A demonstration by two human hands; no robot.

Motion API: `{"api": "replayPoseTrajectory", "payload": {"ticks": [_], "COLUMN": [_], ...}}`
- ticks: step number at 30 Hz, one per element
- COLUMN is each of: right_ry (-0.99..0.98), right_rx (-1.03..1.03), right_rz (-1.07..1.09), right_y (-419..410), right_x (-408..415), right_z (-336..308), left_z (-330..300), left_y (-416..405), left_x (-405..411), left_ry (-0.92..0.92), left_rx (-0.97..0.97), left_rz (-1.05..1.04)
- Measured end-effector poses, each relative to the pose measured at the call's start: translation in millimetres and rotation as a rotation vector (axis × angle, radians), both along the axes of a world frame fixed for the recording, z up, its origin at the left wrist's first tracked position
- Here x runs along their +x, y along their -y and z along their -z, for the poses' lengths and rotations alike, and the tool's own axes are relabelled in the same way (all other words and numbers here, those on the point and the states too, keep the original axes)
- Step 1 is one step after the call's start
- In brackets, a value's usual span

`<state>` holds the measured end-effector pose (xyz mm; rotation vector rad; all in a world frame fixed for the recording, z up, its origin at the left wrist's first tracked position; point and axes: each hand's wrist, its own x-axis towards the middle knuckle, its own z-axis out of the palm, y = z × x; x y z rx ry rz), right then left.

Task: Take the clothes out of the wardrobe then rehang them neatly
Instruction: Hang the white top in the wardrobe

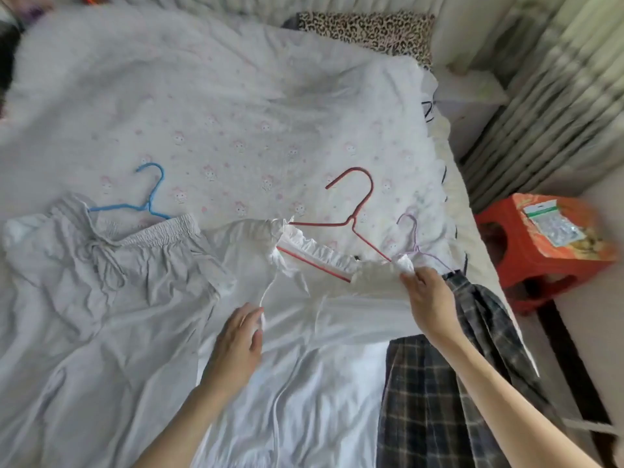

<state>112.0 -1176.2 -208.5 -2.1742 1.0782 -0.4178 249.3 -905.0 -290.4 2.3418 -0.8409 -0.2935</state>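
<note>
So from my feed I'm looking down at a bed (236, 106) covered with a pale quilt printed with little pink cartoon faces. At the head end there's a leopard-print pillow (368, 28) jammed against a white padded headboard (202, 3). To the right hangs a pale greenish curtain (557, 89) in heavy folds, blurry on my end. Down by that side sits a red plastic stool (516, 251) with an orange box (570, 228) and a small clear packet (553, 221) on top. The floor (587, 319) looks light-coloured. Soft daylight all over, no hard shadows.

Red stool (526, 251) beside bed (236, 106)
</note>
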Motion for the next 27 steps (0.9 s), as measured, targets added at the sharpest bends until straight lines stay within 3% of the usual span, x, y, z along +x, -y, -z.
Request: {"api": "replayPoseTrajectory", "payload": {"ticks": [4, 9, 15, 20, 27], "right_ry": [0.111, 0.200, 0.314, 0.321, 0.146], "right_rx": [-0.074, -0.268, -0.501, -0.542, -0.685], "right_rz": [0.034, 0.102, 0.225, 0.513, 0.921], "right_y": [-6, -10, -51, -104, -191], "right_x": [-45, -104, -217, -321, -464], "right_z": [-70, -166, -245, -272, -312], "left_z": [-101, -213, -311, -340, -404], "left_y": [33, 69, 103, 116, 108], "left_x": [7, -28, -104, -182, -335], "left_ry": [0.324, 0.465, 0.439, 0.431, 0.055], "left_rx": [-0.169, -0.305, -0.564, -0.631, -0.874], "left_rz": [-0.035, -0.051, 0.007, 0.283, 0.671]}}
